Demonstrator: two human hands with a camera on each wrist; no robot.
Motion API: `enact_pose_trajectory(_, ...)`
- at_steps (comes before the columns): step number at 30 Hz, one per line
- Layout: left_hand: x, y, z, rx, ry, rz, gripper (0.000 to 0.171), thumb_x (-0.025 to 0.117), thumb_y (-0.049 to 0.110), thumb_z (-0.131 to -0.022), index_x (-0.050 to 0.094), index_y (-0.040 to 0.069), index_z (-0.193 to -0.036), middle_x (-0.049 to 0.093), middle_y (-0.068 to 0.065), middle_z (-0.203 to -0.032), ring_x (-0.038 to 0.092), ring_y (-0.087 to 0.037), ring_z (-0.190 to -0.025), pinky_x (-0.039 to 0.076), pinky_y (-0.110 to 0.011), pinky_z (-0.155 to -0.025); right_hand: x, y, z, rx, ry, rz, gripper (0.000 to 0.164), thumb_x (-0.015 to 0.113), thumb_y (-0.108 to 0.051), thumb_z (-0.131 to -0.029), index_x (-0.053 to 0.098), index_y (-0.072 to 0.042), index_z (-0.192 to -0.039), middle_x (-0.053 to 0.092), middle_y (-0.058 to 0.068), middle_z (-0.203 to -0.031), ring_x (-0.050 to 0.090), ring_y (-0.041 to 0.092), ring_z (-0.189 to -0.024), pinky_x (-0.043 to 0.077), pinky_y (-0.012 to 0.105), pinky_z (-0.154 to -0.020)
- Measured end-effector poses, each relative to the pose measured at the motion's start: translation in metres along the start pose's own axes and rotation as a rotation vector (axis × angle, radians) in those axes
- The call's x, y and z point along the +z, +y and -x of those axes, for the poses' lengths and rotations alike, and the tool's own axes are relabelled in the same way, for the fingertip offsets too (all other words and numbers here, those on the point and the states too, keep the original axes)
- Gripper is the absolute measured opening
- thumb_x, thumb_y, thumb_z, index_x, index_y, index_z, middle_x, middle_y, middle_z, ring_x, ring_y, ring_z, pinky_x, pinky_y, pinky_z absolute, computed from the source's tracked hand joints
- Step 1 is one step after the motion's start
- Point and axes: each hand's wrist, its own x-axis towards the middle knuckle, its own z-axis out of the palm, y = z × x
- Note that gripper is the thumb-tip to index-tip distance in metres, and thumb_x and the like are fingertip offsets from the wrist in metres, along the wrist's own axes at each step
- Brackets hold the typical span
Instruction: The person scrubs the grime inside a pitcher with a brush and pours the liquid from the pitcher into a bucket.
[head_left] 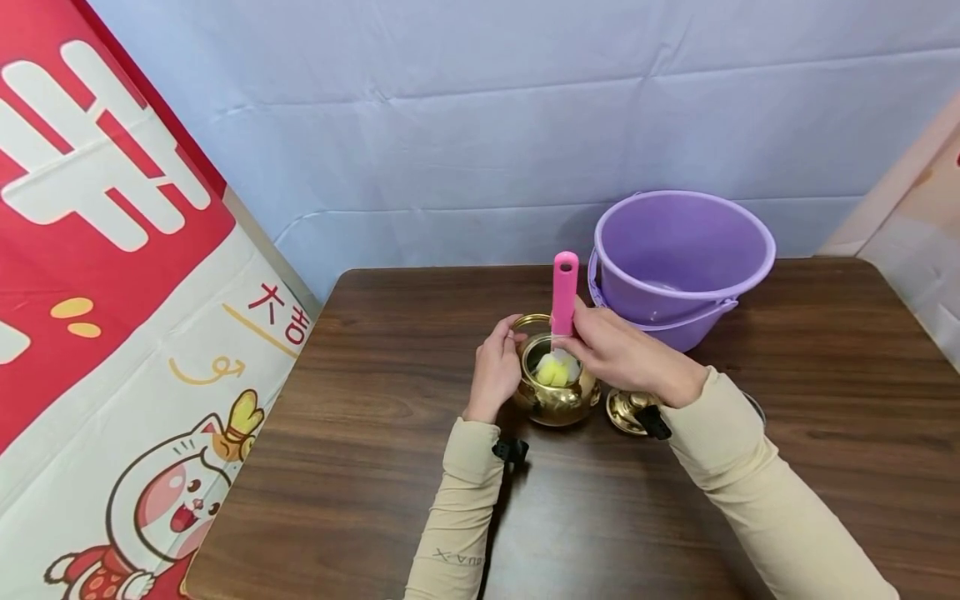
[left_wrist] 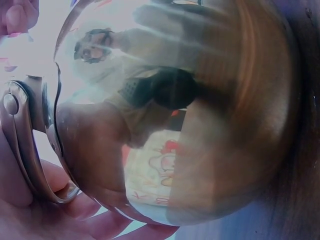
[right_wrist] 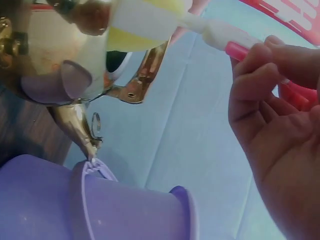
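Observation:
A shiny gold kettle (head_left: pixel 553 406) stands uncovered on the table, with its spout (right_wrist: pixel 75 127) showing in the right wrist view. My left hand (head_left: pixel 495 371) holds it from the left, its fingers (left_wrist: pixel 107 222) spread against the body beside the raised handle (left_wrist: pixel 25 145). A sponge bottle brush (head_left: pixel 565 292) with a pink handle is gripped in my right hand (head_left: pixel 626 354). Its yellow and white sponge head (right_wrist: pixel 142 25) is at the kettle's mouth, partly inside the opening in the head view. The gold lid (head_left: pixel 624 414) lies right of the kettle, partly covered by my right wrist.
A purple bucket (head_left: pixel 667 308) stands behind the kettle to the right, its handle hanging down in front. The rim of another round thing (head_left: pixel 756 408) peeks out behind my right sleeve. Pale blue cloth (head_left: pixel 465 167) hangs along the table's back edge.

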Motion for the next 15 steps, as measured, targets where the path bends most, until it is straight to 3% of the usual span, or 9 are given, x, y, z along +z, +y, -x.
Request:
enact_pose_trajectory(10, -0.001, -0.001, 0.0, 0.001, -0.015, 0.011, 0.039, 0.034, 0.01, -0.104, 0.053, 0.016, -0.137, 0.071, -0.01, -0.111, 0.064, -0.026, -0.106, 0.048, -0.036, -0.084, 0.001, -0.009, -0.003, -0.076, -0.005, 0.137, 0.007, 0.059, -0.011, -0.095, 0.052, -0.012, -0.093, 0.051, -0.002, -0.078, 0.051, 0.01, -0.068, 0.045, 0.029, -0.065)
enact_pose_trajectory(15, -0.002, 0.0, 0.0, -0.004, -0.015, 0.021, 0.039, 0.034, 0.01, -0.104, 0.054, 0.017, -0.136, 0.071, -0.009, -0.11, 0.06, -0.02, -0.083, 0.043, -0.027, -0.069, 0.005, -0.012, -0.002, -0.127, 0.006, 0.22, 0.008, 0.059, -0.009, -0.094, 0.055, -0.009, -0.101, 0.054, 0.0, -0.084, 0.05, 0.013, -0.074, 0.045, 0.031, -0.068)
